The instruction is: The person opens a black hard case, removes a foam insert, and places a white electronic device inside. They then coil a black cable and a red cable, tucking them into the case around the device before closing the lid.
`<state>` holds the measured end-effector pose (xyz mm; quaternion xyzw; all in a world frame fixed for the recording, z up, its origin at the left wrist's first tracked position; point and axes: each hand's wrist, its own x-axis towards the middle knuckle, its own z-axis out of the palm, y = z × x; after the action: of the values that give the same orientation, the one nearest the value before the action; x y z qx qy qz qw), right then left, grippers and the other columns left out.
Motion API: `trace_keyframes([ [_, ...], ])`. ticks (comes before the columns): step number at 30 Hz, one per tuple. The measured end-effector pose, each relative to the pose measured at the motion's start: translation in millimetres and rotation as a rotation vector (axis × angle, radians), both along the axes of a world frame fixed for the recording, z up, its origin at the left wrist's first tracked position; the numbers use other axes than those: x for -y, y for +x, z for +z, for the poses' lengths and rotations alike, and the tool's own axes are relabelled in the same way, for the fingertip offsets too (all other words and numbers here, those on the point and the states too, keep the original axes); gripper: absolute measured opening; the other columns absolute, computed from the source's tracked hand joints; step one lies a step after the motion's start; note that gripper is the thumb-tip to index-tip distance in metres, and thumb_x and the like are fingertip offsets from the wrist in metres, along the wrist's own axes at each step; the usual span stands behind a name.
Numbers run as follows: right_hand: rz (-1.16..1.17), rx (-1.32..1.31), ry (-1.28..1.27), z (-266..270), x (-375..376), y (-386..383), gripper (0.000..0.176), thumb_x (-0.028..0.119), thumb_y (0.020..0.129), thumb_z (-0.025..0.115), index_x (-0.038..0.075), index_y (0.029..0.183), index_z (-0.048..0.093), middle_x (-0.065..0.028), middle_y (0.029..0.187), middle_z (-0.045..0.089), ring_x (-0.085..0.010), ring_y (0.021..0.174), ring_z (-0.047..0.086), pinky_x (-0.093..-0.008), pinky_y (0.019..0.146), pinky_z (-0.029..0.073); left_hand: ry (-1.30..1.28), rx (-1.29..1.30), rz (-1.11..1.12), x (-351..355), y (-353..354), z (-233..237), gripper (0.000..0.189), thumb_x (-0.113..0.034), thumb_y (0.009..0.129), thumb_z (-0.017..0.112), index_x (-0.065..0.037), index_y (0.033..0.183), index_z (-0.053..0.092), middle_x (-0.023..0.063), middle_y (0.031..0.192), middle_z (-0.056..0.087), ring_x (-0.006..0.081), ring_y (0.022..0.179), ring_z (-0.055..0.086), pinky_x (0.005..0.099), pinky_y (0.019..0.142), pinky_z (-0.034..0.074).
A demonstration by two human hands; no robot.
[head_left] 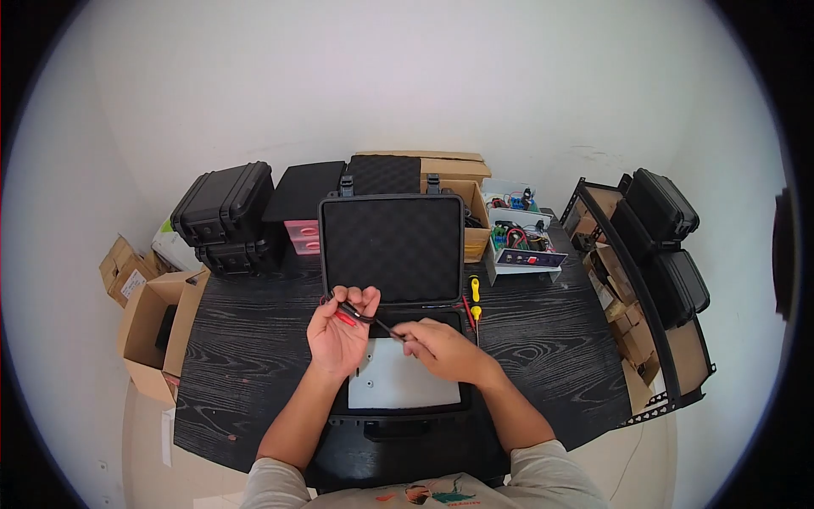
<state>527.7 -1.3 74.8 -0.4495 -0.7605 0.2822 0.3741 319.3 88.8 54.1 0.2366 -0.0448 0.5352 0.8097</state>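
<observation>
Far left, an open carton [188, 297] sits beside the table [543, 365], and two black cases [225, 204] are stacked at the table's back left corner. Next come the pink drawers [303, 237], near the back edge. Now to the middle, and here's the left hand [337, 343], palm turned up, fingers curled in and closed with the thumb on the red clip [346, 319] and the dark cable [381, 324], right in front of the open case [463, 254]. The cable runs across to the right hand [445, 349], palm down, its thumb and forefinger pinched shut on it, over the pale panel [407, 386] that lies in the case's base. The case stands towards the table's front edge, its foam-lined lid upright at the back. Just right of it, two yellow-handled screwdrivers [475, 289] lie on the table, with a red probe [467, 312] alongside. Behind them, nearer the back right corner, there's the electronics box [530, 259], wires showing. And out on the far right, the shelf [670, 356] holds more black cases and cartons.
</observation>
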Motion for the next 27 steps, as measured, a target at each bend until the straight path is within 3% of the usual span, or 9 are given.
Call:
trace_keyframes([
  [4, 0.184, -0.244, -0.104, -8, -5, -7, 0.036, -0.007, 0.099, 0.055, 0.000, 0.132, 0.069, -0.0119, 0.104, 0.075, -0.0170, 0.092, 0.071, -0.0329, 0.085, 0.056, 0.100, -0.332, 0.146, 4, 7, -3, 0.010, -0.015, 0.110, 0.052, -0.006, 0.107, 0.058, 0.0144, 0.120, 0.067, 0.0342, 0.142, 0.054, 0.0466, 0.123, 0.039],
  [7, 0.245, -0.470, -0.141, -9, -2, -12, 0.031, -0.007, 0.102, 0.057, -0.002, 0.129, 0.070, -0.0080, 0.100, 0.076, -0.0111, 0.092, 0.071, -0.0297, 0.082, 0.058, 0.250, -0.501, 0.130, 10, 12, -6, 0.013, -0.016, 0.113, 0.051, -0.006, 0.110, 0.058, 0.0147, 0.129, 0.066, 0.0332, 0.147, 0.048, 0.0464, 0.124, 0.033],
  [10, 0.066, -0.339, 0.026, -8, -2, -14, 0.023, -0.001, 0.102, 0.066, -0.002, 0.123, 0.073, -0.0061, 0.094, 0.076, -0.0088, 0.083, 0.070, -0.0273, 0.078, 0.057, 0.348, -0.562, 0.072, 14, 15, -6, 0.023, -0.026, 0.115, 0.046, -0.005, 0.112, 0.057, 0.0164, 0.134, 0.064, 0.0329, 0.149, 0.046, 0.0476, 0.126, 0.031],
  [13, -0.103, -0.364, 0.078, -15, 0, -20, 0.019, 0.002, 0.099, 0.073, -0.001, 0.118, 0.075, -0.0024, 0.083, 0.072, -0.0027, 0.071, 0.062, -0.0224, 0.062, 0.050, 0.428, -0.542, 0.001, 14, 16, -14, 0.045, -0.044, 0.117, 0.037, -0.003, 0.118, 0.057, 0.0197, 0.140, 0.060, 0.0328, 0.150, 0.044, 0.0493, 0.128, 0.031],
  [16, -0.199, -0.424, 0.179, -15, 0, -27, 0.015, -0.001, 0.096, 0.075, -0.001, 0.111, 0.075, -0.0032, 0.088, 0.073, -0.0008, 0.071, 0.061, -0.0193, 0.060, 0.047, 0.380, -0.447, -0.083, 16, 18, -18, 0.051, -0.048, 0.117, 0.035, -0.003, 0.124, 0.056, 0.0205, 0.146, 0.056, 0.0314, 0.149, 0.044, 0.0485, 0.127, 0.032],
  [19, -0.298, -0.548, 0.231, -20, -3, -34, 0.014, -0.001, 0.094, 0.078, 0.000, 0.107, 0.076, -0.0065, 0.094, 0.076, -0.0050, 0.067, 0.062, -0.0205, 0.061, 0.049, 0.396, -0.400, -0.123, 21, 19, -14, 0.053, -0.050, 0.116, 0.033, -0.004, 0.130, 0.054, 0.0199, 0.154, 0.049, 0.0294, 0.149, 0.045, 0.0475, 0.126, 0.034],
  [22, -0.366, -0.433, 0.403, -10, -2, -37, 0.014, -0.003, 0.090, 0.080, 0.000, 0.104, 0.077, -0.0079, 0.100, 0.076, -0.0067, 0.070, 0.065, -0.0204, 0.060, 0.049, 0.407, -0.421, -0.039, 24, 26, -23, 0.054, -0.052, 0.116, 0.031, -0.005, 0.135, 0.051, 0.0182, 0.159, 0.044, 0.0265, 0.146, 0.046, 0.0451, 0.125, 0.036],
  [27, -0.326, -0.300, 0.442, -22, -1, -35, 0.018, -0.002, 0.088, 0.083, 0.000, 0.104, 0.078, -0.0132, 0.119, 0.077, -0.0102, 0.084, 0.072, -0.0216, 0.061, 0.052, 0.386, -0.543, 0.059, 32, 30, -19, 0.054, -0.051, 0.117, 0.028, -0.007, 0.137, 0.050, 0.0190, 0.159, 0.045, 0.0256, 0.146, 0.047, 0.0432, 0.124, 0.035],
])
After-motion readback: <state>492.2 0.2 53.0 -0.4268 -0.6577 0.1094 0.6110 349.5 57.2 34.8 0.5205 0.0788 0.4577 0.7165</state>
